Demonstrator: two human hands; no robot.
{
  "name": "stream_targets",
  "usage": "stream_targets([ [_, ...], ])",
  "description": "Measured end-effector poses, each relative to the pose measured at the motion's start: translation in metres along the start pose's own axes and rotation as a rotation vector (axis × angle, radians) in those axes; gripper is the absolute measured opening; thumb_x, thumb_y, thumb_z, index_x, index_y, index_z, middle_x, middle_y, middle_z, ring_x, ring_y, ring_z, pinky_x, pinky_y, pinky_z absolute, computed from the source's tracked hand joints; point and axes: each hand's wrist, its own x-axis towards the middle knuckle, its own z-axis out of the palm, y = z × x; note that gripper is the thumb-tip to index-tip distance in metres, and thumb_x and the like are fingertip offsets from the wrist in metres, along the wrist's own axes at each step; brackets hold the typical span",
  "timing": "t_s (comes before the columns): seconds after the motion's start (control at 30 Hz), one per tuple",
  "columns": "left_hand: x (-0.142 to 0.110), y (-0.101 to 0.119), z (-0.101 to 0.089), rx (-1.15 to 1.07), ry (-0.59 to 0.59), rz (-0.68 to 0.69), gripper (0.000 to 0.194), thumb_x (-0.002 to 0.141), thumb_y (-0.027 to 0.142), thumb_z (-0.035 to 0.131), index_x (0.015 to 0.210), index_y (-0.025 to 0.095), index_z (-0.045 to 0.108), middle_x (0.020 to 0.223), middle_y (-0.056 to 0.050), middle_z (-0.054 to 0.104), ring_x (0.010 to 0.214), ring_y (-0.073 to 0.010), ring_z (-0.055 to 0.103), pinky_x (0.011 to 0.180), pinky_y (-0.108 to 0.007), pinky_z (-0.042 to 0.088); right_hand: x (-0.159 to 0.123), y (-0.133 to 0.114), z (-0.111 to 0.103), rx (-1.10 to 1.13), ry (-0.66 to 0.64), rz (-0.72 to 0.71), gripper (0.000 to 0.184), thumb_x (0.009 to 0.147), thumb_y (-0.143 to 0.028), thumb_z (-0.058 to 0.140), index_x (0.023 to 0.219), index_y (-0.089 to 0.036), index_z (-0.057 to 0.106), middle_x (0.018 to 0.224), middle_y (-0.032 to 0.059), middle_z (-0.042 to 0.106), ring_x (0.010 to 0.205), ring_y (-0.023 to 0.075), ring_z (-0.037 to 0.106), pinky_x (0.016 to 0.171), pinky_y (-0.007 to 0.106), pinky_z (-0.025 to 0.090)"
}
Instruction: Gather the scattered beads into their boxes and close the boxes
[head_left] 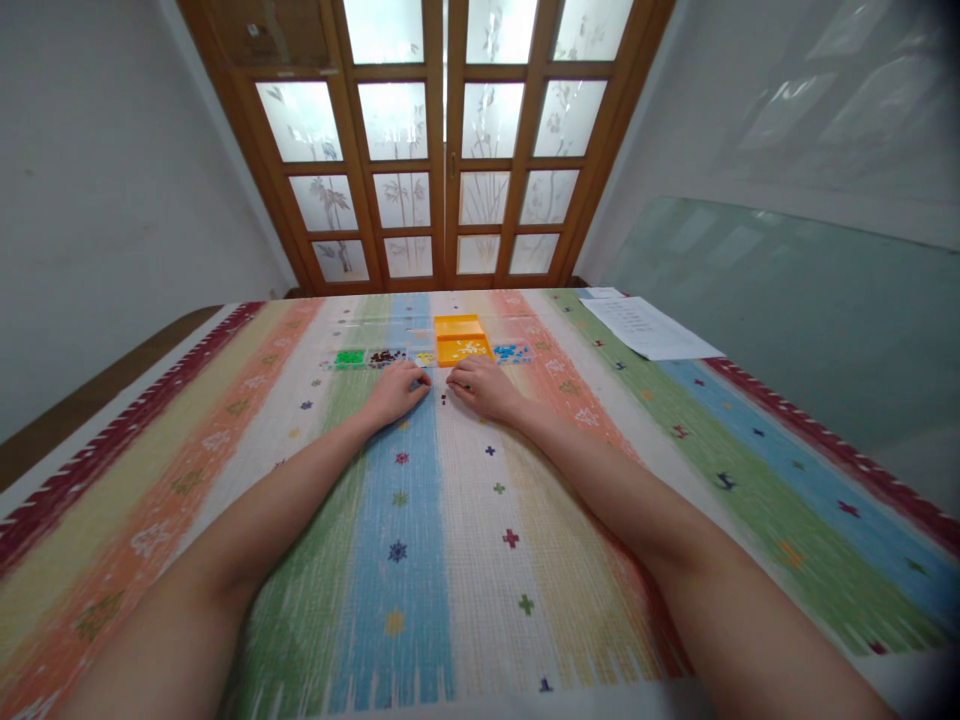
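Both my arms stretch forward over a striped, colourful cloth [420, 520]. My left hand [397, 388] lies palm down with its fingers curled inward, just in front of small piles of green [349, 357] and dark beads [386, 355]. My right hand [484, 384] rests beside it, fingers bent and pressed together, below an orange tray [461, 338] holding small pale pieces. A few tiny dark pieces [444, 400] lie on the cloth between the two hands. What the fingers hold, if anything, is too small to see.
Blue beads [510, 351] lie right of the tray. A white printed sheet [645, 326] lies at the far right of the table. A glass pane [787, 300] leans against the right wall. Wooden doors with frosted panes [442, 150] stand behind the table.
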Motion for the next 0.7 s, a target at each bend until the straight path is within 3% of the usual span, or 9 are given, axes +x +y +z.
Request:
stream_targets([
  [0.17,0.003,-0.024,-0.006,-0.143,0.133,-0.205,0.016,0.091,0.028,0.061,0.097,0.022,0.074,0.097,-0.006,0.076,0.089,-0.0235,0.066,0.088,-0.037,0.05,0.004,-0.022,0.001,0.066,-0.055,-0.054,0.026,0.104,-0.031,0.057,0.121,-0.023,0.075,0.121,0.0104,0.072,0.113,0.0251,0.062,0.102,0.043,0.046],
  [0.33,0.002,-0.053,-0.012,-0.181,0.268,-0.395,0.019,0.091,0.03,0.058,0.098,0.02,0.073,0.092,-0.005,0.076,0.082,-0.0202,0.067,0.08,-0.032,0.051,0.004,-0.039,0.01,0.067,-0.155,-0.159,0.038,0.105,-0.034,0.058,0.141,-0.027,0.066,0.149,0.0102,0.06,0.138,0.0263,0.052,0.118,0.049,0.039],
  [0.53,0.003,-0.071,-0.012,-0.25,0.354,-0.513,0.024,0.09,0.032,0.058,0.103,0.019,0.073,0.093,-0.006,0.077,0.086,-0.0204,0.069,0.081,-0.031,0.053,0.003,-0.036,0.021,0.114,-0.194,-0.183,0.039,0.108,-0.028,0.05,0.144,-0.028,0.064,0.147,0.0088,0.063,0.142,0.023,0.052,0.119,0.048,0.039],
  [0.7,0.007,-0.079,-0.007,-0.45,0.419,-0.606,0.028,0.091,0.029,0.055,0.112,0.018,0.07,0.094,-0.007,0.078,0.083,-0.0192,0.072,0.079,-0.029,0.056,0.004,-0.037,0.022,0.092,-0.187,-0.187,0.037,0.109,-0.028,0.048,0.141,-0.026,0.066,0.143,0.0099,0.066,0.134,0.023,0.058,0.115,0.046,0.043],
])
